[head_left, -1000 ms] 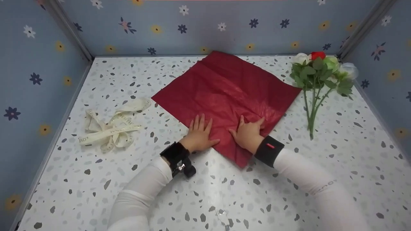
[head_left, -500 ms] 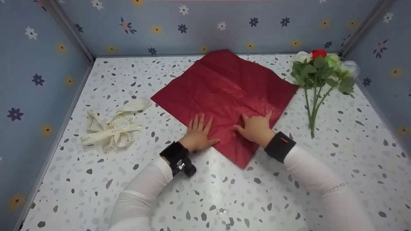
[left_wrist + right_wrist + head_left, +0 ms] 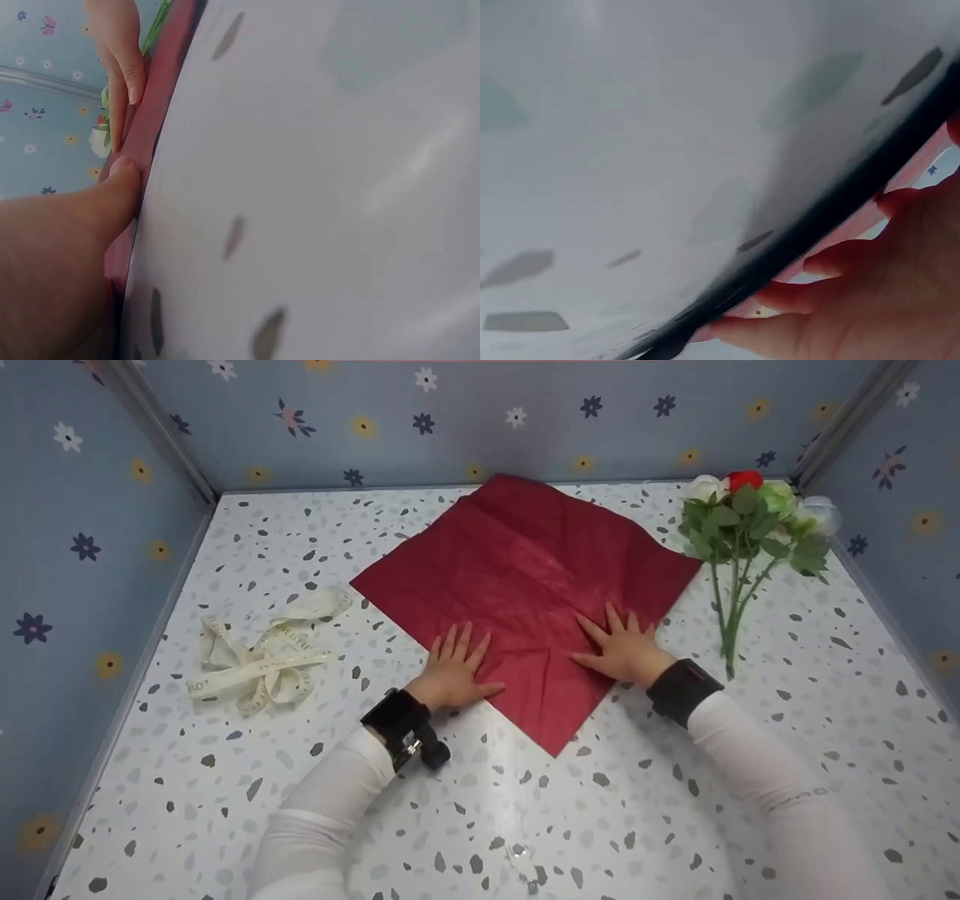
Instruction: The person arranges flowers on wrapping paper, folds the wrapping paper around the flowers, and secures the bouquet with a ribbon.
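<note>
A square sheet of dark red wrapping paper (image 3: pixel 517 562) lies creased on the table, one corner pointing toward me. My left hand (image 3: pixel 454 671) rests flat on its lower left edge with fingers spread. On the lower right edge my right hand (image 3: pixel 622 649) presses down, its fingers also spread and fairly straight. Seen low in the left wrist view, the left thumb (image 3: pixel 112 195) touches the paper (image 3: pixel 154 101), with the right hand (image 3: pixel 120 52) beyond it. In the right wrist view the right fingers (image 3: pixel 840 259) reach over the paper's edge.
A loose heap of cream printed ribbon (image 3: pixel 262 660) lies to the left. At the right back is a bunch of artificial flowers (image 3: pixel 742 525) with green stems. Patterned blue panels (image 3: pixel 480 427) wall in the speckled table (image 3: pixel 420 825). A small clear scrap (image 3: pixel 521 862) lies near the front.
My right hand has slid to the right along the paper and its fingers have spread out. The paper's near corner looks flatter. The left hand has barely moved.
</note>
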Demonstrator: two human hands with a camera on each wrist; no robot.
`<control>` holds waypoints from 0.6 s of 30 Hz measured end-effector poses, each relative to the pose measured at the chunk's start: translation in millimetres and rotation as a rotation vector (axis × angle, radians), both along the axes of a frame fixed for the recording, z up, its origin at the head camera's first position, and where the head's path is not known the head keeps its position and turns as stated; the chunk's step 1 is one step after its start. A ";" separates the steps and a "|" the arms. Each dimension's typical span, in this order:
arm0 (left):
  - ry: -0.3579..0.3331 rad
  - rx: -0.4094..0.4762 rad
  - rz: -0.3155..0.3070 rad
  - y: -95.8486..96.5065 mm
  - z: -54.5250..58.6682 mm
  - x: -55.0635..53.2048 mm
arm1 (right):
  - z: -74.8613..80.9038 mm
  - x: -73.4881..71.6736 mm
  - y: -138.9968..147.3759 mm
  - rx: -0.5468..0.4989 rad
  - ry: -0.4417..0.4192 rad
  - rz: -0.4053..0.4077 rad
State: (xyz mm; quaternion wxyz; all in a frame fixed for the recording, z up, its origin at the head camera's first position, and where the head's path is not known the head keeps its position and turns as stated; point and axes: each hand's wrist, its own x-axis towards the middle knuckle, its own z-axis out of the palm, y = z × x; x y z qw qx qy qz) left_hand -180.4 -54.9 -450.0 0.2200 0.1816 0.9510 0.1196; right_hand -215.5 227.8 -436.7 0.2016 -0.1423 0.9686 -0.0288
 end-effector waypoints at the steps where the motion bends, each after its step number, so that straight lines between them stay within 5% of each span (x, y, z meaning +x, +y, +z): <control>1: 0.002 -0.002 -0.001 -0.4 -0.1 -0.2 | 0.3 -0.2 0.2 -0.001 -0.006 0.000; 18: -0.002 0.012 -0.001 -4.4 -2.1 2.4 | -3.7 3.5 -4.4 0.064 -0.032 0.031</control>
